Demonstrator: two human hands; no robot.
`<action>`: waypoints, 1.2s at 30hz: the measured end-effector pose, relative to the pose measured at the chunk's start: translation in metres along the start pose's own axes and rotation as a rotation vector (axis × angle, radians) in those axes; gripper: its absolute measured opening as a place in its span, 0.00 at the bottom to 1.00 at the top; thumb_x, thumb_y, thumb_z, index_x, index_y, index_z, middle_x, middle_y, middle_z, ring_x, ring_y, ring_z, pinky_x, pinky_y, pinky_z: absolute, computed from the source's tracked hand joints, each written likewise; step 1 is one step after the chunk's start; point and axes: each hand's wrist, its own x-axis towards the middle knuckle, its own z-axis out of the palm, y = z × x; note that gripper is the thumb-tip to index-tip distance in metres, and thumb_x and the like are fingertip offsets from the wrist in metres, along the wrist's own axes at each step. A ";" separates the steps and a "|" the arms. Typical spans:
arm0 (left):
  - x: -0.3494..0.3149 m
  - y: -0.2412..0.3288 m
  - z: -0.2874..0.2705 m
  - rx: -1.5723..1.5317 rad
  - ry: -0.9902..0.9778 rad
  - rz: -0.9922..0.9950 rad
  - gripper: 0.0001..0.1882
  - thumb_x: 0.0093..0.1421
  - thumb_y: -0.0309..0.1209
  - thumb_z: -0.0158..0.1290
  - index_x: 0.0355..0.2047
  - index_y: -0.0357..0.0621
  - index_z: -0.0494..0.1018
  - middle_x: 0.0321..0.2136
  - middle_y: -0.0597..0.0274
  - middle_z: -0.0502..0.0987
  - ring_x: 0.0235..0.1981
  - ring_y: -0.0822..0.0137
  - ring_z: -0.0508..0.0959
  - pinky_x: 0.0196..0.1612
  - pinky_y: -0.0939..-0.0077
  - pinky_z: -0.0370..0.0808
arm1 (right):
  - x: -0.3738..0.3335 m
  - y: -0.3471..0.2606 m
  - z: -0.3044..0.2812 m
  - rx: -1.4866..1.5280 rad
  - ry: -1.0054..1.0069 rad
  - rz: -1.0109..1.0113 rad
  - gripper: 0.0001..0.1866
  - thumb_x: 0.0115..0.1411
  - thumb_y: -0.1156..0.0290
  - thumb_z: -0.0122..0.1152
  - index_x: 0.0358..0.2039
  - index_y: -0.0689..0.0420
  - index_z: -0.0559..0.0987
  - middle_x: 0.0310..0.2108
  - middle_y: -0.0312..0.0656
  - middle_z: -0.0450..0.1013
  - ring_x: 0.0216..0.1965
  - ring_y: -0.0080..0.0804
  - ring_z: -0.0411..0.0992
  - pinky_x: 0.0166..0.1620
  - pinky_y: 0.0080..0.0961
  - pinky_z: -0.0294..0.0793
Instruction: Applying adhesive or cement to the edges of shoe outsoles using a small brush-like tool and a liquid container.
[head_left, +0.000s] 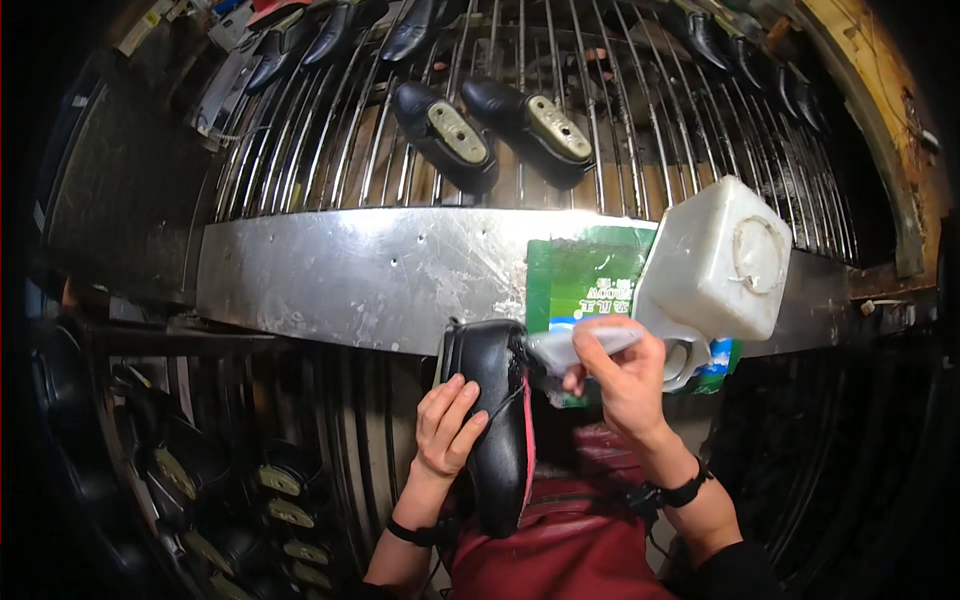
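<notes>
A black leather shoe upper (pixel 500 440) stands on its side over my lap, its toe end toward me and a pink strip along its right edge. My left hand (pixel 447 425) is wrapped against its left side, fingers on the leather. In my right hand (pixel 630 385) is a brush (pixel 560 350) with a pale, flat handle, pinched between thumb and fingers. Its dark tip meets the shoe's right edge near the far end. Just beyond, a white plastic container (pixel 700 250) with a handle lies tilted on a green plastic bag (pixel 585 265).
A metal ledge (pixel 330 270) spans the front of a rack of metal bars (pixel 630 130). Two black shoes on lasts (pixel 450 140) rest on the bars, with more at the far left and far right. Several lasted shoes (pixel 280 480) stand lower left. A red apron (pixel 570 530) covers my lap.
</notes>
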 end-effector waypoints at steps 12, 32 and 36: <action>0.014 0.006 0.002 0.016 0.030 -0.002 0.14 0.64 0.23 0.56 0.50 0.42 0.72 0.54 0.45 0.79 0.56 0.45 0.79 0.56 0.54 0.78 | -0.128 -0.028 -0.021 -0.326 -0.602 -0.418 0.10 0.59 0.81 0.71 0.40 0.70 0.83 0.36 0.51 0.82 0.36 0.41 0.84 0.38 0.30 0.85; 0.081 0.030 -0.020 0.043 -0.131 -0.186 0.21 0.57 0.21 0.54 0.52 0.36 0.75 0.54 0.46 0.78 0.58 0.44 0.77 0.59 0.54 0.74 | -0.104 -0.097 -0.012 -0.340 -0.630 -0.605 0.12 0.49 0.81 0.71 0.34 0.70 0.80 0.34 0.56 0.81 0.29 0.43 0.82 0.34 0.29 0.82; 0.105 0.022 -0.025 -0.008 -0.210 -0.295 0.21 0.56 0.19 0.53 0.52 0.36 0.75 0.54 0.46 0.78 0.55 0.44 0.78 0.59 0.57 0.74 | -0.083 -0.126 -0.003 -0.470 -0.681 -0.708 0.14 0.44 0.79 0.71 0.34 0.66 0.80 0.34 0.55 0.82 0.29 0.40 0.81 0.34 0.29 0.81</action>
